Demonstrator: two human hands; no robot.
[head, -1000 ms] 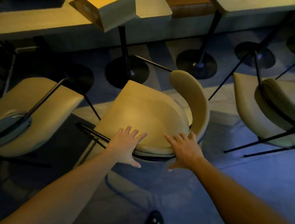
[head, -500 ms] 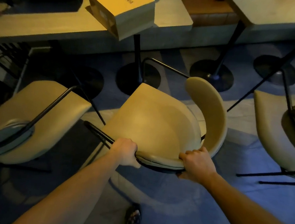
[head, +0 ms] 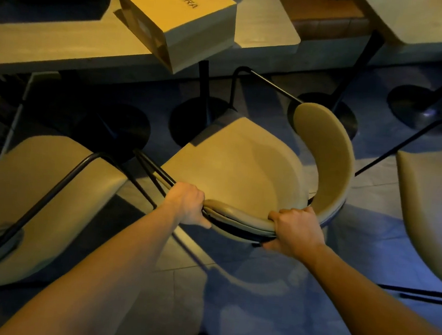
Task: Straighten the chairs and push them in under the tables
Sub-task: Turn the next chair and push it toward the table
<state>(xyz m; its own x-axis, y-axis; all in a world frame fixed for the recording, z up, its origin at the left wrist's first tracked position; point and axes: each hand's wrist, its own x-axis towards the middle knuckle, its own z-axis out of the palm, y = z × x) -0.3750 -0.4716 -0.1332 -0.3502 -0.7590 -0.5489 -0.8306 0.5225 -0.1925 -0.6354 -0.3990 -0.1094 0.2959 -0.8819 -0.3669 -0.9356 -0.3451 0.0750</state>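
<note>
A beige padded chair (head: pixel 243 169) with a thin black metal frame stands in the middle, turned askew to the pale table (head: pixel 65 44) behind it. Its curved backrest runs from the right side round to the near edge. My left hand (head: pixel 188 203) is closed around the left end of that backrest, where the black frame meets the pad. My right hand (head: pixel 295 231) grips the backrest's near rim, fingers over the top and thumb beneath. The chair's front corner points toward the table's black pedestal (head: pixel 202 104).
A second beige chair (head: pixel 38 194) sits close on the left, its frame nearly touching the middle chair. A third chair (head: pixel 429 212) is at the right edge. A cardboard box (head: pixel 179 19) overhangs the table edge. More black pedestal bases (head: pixel 420 107) stand on the tiled floor.
My hands went from lying flat with spread fingers on the backrest to closing around its rim. The view has since drawn nearer to the table and chair.
</note>
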